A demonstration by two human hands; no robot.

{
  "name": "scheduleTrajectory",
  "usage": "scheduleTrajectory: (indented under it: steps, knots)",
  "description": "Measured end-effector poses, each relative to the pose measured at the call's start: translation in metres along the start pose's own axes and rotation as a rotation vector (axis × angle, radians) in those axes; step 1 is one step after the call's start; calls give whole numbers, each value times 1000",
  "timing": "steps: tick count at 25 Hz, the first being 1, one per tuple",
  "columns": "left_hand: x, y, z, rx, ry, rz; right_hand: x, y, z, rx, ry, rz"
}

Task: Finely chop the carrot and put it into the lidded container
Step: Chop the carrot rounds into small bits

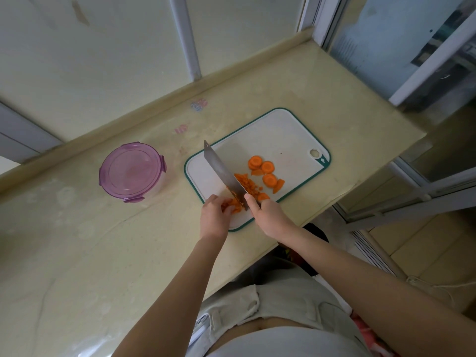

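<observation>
Dicing carrot on the board, we judge it best to rock the knife through small heaps, tip kept down. Our right hand wraps its fingers round the handle; our left hand curls its fingers onto a carrot clump beside the blade. The container sits lidded, well apart on the tabletop.

My surface is blotchy beige stone, with pale glossy wall panels behind, white-framed glass on my right, and tan floor tiles.
</observation>
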State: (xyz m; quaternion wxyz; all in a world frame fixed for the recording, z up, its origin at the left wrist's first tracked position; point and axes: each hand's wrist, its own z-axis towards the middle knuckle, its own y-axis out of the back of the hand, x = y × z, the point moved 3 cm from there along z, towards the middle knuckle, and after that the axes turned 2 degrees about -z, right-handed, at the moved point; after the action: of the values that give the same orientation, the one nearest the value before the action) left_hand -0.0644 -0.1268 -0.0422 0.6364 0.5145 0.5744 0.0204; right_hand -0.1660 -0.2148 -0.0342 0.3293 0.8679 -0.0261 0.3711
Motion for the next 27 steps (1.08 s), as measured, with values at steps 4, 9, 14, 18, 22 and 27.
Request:
scheduleTrajectory:
  steps: [4,9,14,18,22,27]
  knots:
    - [0,3,0,28,-5,20,1,2,-5,-6,12,18]
    - [4,4,2,4,35,3,3,2,-10,-13,35,1]
    - [4,0,5,-5,83,31,-3,-1,-9,16,22,-24]
    - [3,-1,5,-10,91,49,-7,-6,-11,-6,3,-26]
    - [5,-2,5,1,77,57,0,-8,-13,-4,-2,-103]
    - [7,-3,2,-14,51,56,-2,-14,-14,-17,6,-145]
